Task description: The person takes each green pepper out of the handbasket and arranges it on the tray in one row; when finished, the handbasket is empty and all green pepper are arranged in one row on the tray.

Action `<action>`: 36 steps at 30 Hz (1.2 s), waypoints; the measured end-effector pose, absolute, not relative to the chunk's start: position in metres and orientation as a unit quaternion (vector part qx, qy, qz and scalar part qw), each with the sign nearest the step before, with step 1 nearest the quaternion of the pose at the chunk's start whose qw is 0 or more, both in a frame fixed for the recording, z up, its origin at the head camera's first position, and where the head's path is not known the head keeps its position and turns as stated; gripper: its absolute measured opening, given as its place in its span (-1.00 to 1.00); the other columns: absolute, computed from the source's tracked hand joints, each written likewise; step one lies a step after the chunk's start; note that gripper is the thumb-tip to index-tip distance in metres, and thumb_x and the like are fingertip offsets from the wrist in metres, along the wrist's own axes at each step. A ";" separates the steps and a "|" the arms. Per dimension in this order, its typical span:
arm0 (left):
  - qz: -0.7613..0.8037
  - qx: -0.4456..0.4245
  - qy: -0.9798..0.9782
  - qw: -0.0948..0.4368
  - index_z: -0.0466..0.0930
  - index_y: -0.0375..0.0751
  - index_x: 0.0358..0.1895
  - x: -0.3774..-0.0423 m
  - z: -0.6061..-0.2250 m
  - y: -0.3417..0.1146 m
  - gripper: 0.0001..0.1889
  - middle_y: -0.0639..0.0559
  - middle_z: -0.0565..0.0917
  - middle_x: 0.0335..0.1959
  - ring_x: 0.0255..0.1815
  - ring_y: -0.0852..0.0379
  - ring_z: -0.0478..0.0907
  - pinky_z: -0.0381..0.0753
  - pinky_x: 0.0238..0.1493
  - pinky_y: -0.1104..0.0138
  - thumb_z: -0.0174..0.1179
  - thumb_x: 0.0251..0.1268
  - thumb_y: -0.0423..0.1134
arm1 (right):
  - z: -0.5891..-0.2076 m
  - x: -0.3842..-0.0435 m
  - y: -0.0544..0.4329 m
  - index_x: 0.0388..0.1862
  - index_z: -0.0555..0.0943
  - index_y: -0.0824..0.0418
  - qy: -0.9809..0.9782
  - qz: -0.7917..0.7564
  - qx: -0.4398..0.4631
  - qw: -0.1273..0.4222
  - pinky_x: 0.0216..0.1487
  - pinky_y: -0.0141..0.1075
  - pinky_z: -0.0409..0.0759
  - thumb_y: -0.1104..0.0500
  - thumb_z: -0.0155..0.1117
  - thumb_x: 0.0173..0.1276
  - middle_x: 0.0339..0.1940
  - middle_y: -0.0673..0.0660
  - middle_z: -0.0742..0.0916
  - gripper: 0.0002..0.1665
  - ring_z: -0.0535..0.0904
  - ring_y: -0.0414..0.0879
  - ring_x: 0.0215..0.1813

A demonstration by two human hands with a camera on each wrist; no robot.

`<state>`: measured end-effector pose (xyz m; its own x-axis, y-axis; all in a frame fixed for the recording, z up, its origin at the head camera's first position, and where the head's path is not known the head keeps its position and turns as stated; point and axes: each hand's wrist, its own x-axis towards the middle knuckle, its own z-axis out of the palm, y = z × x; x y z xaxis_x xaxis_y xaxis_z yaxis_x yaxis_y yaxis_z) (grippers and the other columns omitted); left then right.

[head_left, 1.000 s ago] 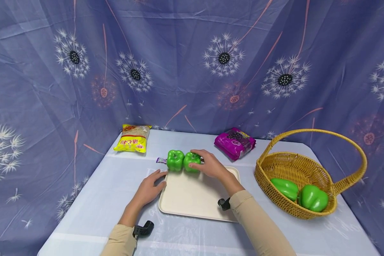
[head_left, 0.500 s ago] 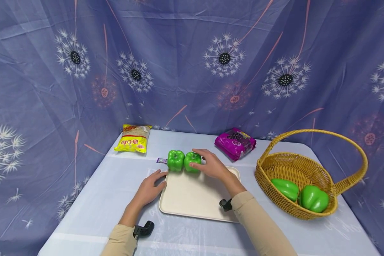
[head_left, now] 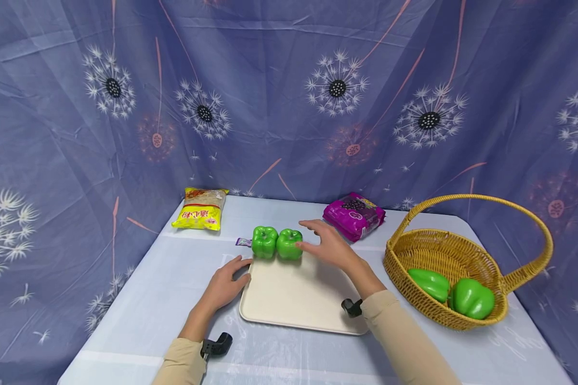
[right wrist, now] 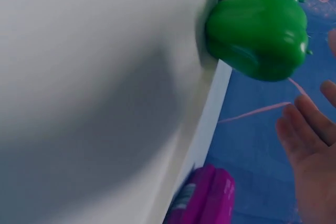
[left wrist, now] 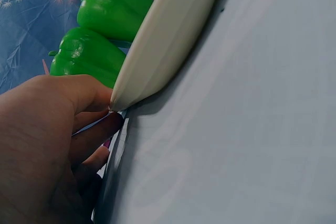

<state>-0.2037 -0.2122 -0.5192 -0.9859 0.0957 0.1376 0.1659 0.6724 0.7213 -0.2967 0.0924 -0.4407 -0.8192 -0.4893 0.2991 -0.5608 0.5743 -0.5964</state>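
Note:
Two green bell peppers, a left one (head_left: 264, 242) and a right one (head_left: 289, 244), sit side by side at the far edge of a cream tray (head_left: 294, 299). My left hand (head_left: 225, 280) rests against the tray's left edge near the far corner; in the left wrist view its fingertips touch the rim. My right hand (head_left: 332, 245) hovers just right of the right pepper with its fingers spread. In the right wrist view a gap separates this hand (right wrist: 310, 140) from the peppers, and nothing is in it.
On the right stands a wicker basket (head_left: 395, 264) with a tall handle, holding green peppers (head_left: 473, 298). A purple packet (head_left: 354, 216) lies behind the tray and a yellow bag (head_left: 200, 209) at the far left. A small purple sachet (head_left: 243, 242) is beside the left pepper.
My right hand has let go of the right pepper and drawn back to the right. The peppers, the tray and my left hand stay in place.

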 end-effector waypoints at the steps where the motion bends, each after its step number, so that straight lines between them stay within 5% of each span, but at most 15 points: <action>1: -0.398 -0.072 -0.914 0.044 0.53 -0.03 0.25 -0.204 -0.519 -0.212 -0.58 -0.25 0.34 0.36 0.37 -0.25 0.24 0.19 0.32 -0.14 0.19 0.33 -0.14 | -0.439 -0.296 0.095 0.29 0.51 -0.01 -0.885 0.355 0.298 0.055 0.12 -0.16 0.53 -0.21 0.35 0.22 0.17 -0.10 0.58 -0.31 0.51 -0.10 0.11; 25: -0.401 -0.072 -0.912 0.048 0.53 -0.04 0.25 -0.203 -0.520 -0.212 -0.58 -0.25 0.34 0.37 0.37 -0.25 0.23 0.19 0.32 -0.14 0.19 0.33 -0.16 | -0.416 -0.274 0.192 0.06 0.62 0.05 -0.892 0.341 0.290 0.065 -0.04 -0.13 0.62 -0.10 0.31 0.31 -0.06 -0.06 0.68 -0.59 0.63 -0.03 -0.07; 36: -0.402 -0.067 -0.912 0.044 0.53 -0.04 0.25 -0.203 -0.518 -0.209 -0.58 -0.25 0.33 0.37 0.38 -0.26 0.23 0.18 0.32 -0.15 0.18 0.33 -0.17 | -0.405 -0.260 0.237 0.08 0.62 0.01 -0.898 0.346 0.268 0.044 -0.10 -0.19 0.64 -0.11 0.28 0.33 -0.08 -0.12 0.68 -0.59 0.60 -0.19 -0.08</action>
<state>-0.2026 -0.2092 -0.5181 -0.9871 0.0877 0.1342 0.1582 0.6675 0.7276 -0.2602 0.2367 -0.4050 -0.8526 -0.4507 0.2646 -0.5118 0.6174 -0.5974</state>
